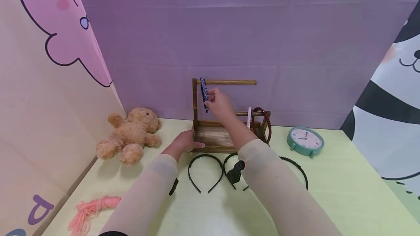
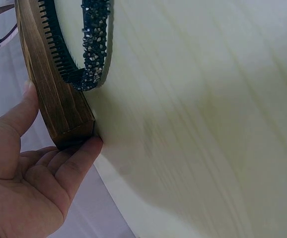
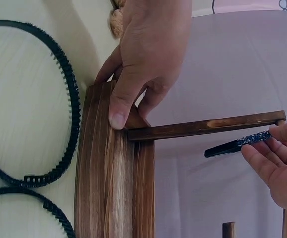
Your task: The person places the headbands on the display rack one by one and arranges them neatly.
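Observation:
My right hand pinches a headband covered in blue glitter between thumb and fingers. The headband is by the left end of the top bar of a wooden rack, close to its tall post. In the right wrist view this headband is seen edge-on below the bar. My left hand grips the left end of the rack's tray, thumb on one side and fingers on the other, as the left wrist view also shows. From the lower bar at right hang a pale pink headband and a dark red headband.
On the table before the rack lie a plain black headband, one with a black bow, and another black headband partly behind my right sleeve. A teddy bear and pink yarn lie left; a green clock is right.

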`<state>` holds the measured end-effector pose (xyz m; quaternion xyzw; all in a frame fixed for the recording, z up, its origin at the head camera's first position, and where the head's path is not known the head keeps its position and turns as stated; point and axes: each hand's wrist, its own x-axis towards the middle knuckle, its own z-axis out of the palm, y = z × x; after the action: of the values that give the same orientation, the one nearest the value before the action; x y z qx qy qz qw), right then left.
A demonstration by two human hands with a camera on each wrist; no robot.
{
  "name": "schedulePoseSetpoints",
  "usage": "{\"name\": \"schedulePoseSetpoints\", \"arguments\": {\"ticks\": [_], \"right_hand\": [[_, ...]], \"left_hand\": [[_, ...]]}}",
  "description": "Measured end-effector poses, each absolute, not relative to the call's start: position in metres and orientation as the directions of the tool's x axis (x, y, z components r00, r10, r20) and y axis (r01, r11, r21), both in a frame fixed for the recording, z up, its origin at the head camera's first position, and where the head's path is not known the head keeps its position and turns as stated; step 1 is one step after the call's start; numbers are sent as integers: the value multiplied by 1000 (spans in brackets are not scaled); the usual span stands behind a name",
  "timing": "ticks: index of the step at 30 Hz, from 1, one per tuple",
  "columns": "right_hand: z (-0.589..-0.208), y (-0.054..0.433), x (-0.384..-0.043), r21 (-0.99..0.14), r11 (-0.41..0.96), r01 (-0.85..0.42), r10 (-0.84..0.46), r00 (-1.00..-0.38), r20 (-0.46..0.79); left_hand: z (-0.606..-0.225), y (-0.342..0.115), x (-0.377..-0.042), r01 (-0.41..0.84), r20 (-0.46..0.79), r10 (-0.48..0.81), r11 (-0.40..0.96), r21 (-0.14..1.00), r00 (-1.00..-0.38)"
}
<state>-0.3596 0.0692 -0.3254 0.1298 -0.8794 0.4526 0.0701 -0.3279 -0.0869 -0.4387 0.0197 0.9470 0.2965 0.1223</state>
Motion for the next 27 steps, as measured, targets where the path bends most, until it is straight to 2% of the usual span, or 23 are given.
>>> {"name": "schedulePoseSetpoints", "arguments": {"ticks": [10,16,20,27], "right_hand": [[-325,73,-361,-803,544,-243,-178,-969,173],[-327,88,-354,-740,616,-270,-207,-962,179],[-327,103,-341,-711,640,-292,-228,-956,187],[-333,133,-306,-729,616,-299,-266,-950,165]], "left_hand": [[-434,-84,-323,-10,-209,133,821,570,-969],[-434,-84,-323,-1,-197,134,825,565,-971],[-434,-84,-324,-2,-196,132,825,565,-972],[-437,-85,-326,1,-193,135,820,573,-972]]}}
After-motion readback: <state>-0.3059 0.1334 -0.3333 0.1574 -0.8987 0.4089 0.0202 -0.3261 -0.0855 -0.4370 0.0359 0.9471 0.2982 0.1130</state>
